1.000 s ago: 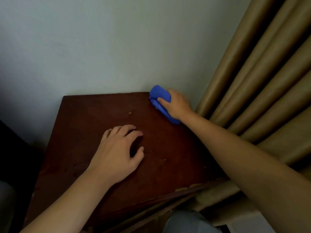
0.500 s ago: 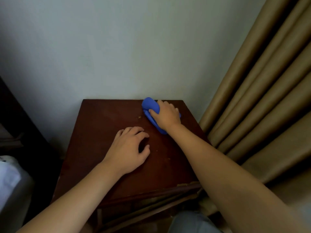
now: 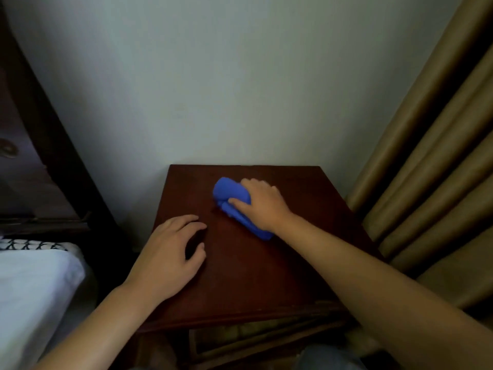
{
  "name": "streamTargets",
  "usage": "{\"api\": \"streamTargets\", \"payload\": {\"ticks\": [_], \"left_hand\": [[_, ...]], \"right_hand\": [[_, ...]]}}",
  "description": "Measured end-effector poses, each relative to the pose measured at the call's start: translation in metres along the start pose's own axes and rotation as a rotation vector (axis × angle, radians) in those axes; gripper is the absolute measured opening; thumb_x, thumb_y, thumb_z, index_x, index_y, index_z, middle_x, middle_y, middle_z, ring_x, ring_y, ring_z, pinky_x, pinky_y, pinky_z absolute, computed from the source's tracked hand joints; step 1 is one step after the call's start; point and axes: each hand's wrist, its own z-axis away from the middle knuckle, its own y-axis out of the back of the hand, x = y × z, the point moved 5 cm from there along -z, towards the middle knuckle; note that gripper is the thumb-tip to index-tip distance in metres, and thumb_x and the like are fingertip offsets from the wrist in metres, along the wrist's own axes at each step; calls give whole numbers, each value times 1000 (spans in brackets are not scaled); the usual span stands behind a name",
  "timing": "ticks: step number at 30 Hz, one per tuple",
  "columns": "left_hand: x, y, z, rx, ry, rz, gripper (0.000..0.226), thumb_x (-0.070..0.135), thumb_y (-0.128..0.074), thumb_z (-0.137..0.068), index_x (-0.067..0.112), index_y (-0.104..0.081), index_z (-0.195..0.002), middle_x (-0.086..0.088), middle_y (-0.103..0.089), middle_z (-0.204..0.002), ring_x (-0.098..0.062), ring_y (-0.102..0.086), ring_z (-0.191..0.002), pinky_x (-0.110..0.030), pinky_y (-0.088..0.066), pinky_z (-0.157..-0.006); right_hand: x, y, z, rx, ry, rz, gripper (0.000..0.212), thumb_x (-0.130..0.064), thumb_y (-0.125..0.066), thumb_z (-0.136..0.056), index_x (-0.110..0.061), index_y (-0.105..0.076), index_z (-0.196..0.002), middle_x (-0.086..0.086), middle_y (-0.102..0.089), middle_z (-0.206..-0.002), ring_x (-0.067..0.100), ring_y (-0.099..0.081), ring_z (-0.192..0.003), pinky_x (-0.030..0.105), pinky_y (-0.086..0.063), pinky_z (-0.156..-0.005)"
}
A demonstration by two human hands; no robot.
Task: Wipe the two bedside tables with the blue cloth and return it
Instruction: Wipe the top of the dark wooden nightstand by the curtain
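Our right hand (image 3: 262,206) grips the blue cloth (image 3: 231,194), bunched lengthwise toward the wrist. Unwiped bedside table (image 3: 306,236) lies leftward, where our left hand (image 3: 170,252) rests, fingers loosely curled.

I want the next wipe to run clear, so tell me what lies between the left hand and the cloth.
In the head view, only bare tabletop lies between the left hand and the cloth; nothing else shows there.

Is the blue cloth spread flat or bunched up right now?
Bunched up. The blue cloth is a rounded wad on the bedside table, under the right hand, not spread flat.
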Motion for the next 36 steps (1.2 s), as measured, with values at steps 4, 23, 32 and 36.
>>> {"api": "streamTargets", "payload": {"ticks": [4, 23, 32, 36], "left_hand": [[-4, -1, -1, 27, 4, 22, 41, 42, -56, -95, 32, -61, -135, 13, -51, -145, -9, -41, -137, -31, -29, -118], [-4, 0, 4, 22, 19, 26, 38, 34, -59, -92, 27, -66, -129, 10, -58, -139, -11, -46, -132, -29, -32, -115], [-1, 0, 3, 11, 23, -22, 36, 37, -58, -94, 24, -65, -126, 7, -58, -137, -16, -49, -130, -32, -35, -113], [2, 2, 4, -51, 53, -16, 43, 44, -47, -94, 24, -63, -128, 8, -55, -139, -13, -46, -131, -35, -35, -115]], "right_hand": [[71, 11, -43, 78, -285, 1, 45, -59, -50, -99, -19, -60, -117, 9, -67, -120, 36, -61, -113, 46, -45, -92], [8, 31, 110, -30, 41, -117, 22, -64, -47, -100, -43, -42, -100, -20, -46, -92, 13, -50, -89, 40, -40, -82], [84, 52, 144, 88, -176, -125, 28, -54, -55, -98, -36, -42, -81, -14, -47, -78, 4, -46, -72, 34, -32, -69], [88, 48, 145, 70, -234, -95, 29, -60, -51, -97, -36, -43, -82, -16, -47, -80, 7, -47, -75, 37, -39, -72]]}}
